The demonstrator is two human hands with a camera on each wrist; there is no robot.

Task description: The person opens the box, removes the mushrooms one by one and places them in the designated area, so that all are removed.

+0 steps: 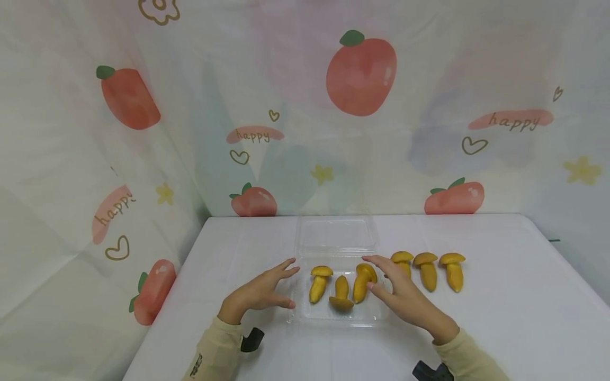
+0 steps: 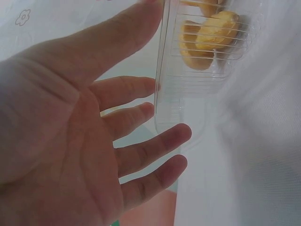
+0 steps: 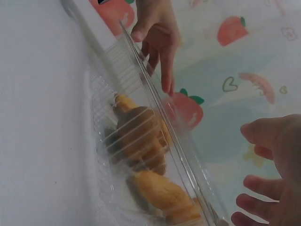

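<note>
A clear plastic clamshell box (image 1: 329, 316) lies with its lid (image 1: 336, 234) folded back. Three yellow toy-like mushrooms are inside: the left one (image 1: 317, 284) and the right one (image 1: 363, 283) have caps at the far end, while the middle one (image 1: 341, 294) points its cap toward me. My left hand (image 1: 262, 289) is at the box's left side, fingers spread, holding nothing. Over the right side reaches my right hand (image 1: 405, 296), thumb and fingers apart and nothing gripped; its thumb overlaps the right mushroom in the head view. The right wrist view shows the box wall (image 3: 160, 103) between both hands.
Right of the box, three more yellow mushrooms stand in a row: one (image 1: 402, 259) partly hidden behind my right hand, a middle one (image 1: 427, 271) and a far right one (image 1: 452, 271). A fruit-printed curtain (image 1: 295, 79) hangs behind the white table (image 1: 514, 296).
</note>
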